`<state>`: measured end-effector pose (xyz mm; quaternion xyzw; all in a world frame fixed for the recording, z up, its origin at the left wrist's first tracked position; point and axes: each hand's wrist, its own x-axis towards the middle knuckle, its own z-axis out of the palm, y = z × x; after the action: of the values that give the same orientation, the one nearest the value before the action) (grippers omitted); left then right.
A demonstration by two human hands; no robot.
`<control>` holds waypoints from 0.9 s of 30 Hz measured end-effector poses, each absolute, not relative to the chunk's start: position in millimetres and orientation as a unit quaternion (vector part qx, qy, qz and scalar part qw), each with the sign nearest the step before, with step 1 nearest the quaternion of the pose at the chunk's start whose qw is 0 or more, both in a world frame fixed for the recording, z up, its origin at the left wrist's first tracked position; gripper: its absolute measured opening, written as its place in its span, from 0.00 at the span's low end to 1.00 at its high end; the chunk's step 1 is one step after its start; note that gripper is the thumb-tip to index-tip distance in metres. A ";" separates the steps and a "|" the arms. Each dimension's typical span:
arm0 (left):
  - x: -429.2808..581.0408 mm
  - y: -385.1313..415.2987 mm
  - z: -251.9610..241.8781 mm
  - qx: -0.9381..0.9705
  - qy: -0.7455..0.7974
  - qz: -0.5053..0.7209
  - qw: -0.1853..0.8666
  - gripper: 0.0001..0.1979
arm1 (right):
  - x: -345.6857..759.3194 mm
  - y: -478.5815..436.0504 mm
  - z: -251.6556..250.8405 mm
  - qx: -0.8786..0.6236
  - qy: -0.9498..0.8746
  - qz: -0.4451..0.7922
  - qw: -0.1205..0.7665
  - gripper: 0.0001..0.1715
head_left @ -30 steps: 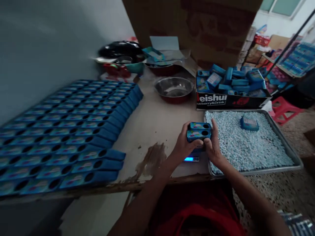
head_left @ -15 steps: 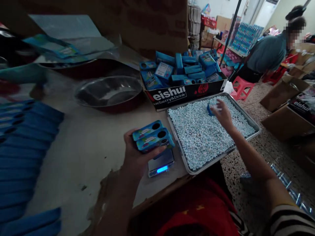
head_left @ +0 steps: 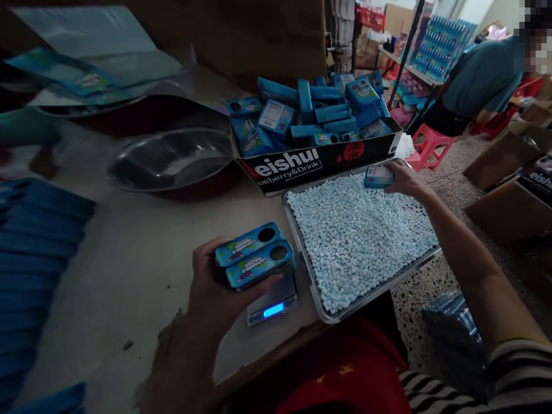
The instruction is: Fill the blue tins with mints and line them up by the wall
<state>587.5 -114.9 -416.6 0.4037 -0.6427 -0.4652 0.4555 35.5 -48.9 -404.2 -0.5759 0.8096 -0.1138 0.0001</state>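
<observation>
Head view: the left hand keeps a firm grip around two blue boxes, pressed side by side, each with a dark round opening on its upper face; the right hand has its grip narrowed on one end of a single blue box at the far part of the tray, though whether that box is clear of the pale pellets cannot be told. Just beyond the left hand's boxes sits a small scale, its display lit but unreadable. Behind the tray, a printed carton holds a jumble of loose boxes; a metal bowl rests to its left on the tabletop, and at the left edge more boxes stand in a packed row. The work seems partway along: the row looks set in order, three boxes are in hand, and plenty of pellets remain. Whether the carton's boxes are finished or waiting is not clear.
</observation>
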 end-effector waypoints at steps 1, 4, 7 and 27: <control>586.6 -113.6 -412.3 0.420 -0.634 -0.466 0.451 0.49 | 29.4 -44.9 -403.5 -0.556 0.822 -0.123 -0.015 0.58; 577.1 -112.7 -395.1 0.457 -0.618 -0.485 0.416 0.50 | 18.6 -28.2 -406.3 -0.486 0.864 -0.130 -0.025 0.55; 549.1 -122.4 -376.9 0.475 -0.594 -0.524 0.382 0.44 | 33.2 -1.6 -416.8 -0.456 0.863 -0.208 -0.060 0.53; 369.8 -80.7 -444.8 0.281 -0.427 -0.817 0.269 0.33 | 209.0 15.0 -492.9 -0.257 0.824 -0.490 0.122 0.39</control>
<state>369.8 -80.7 -444.8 0.2809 -0.4267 -0.8165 0.2689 209.0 15.0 -492.9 -0.2570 0.8237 -0.4903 0.1225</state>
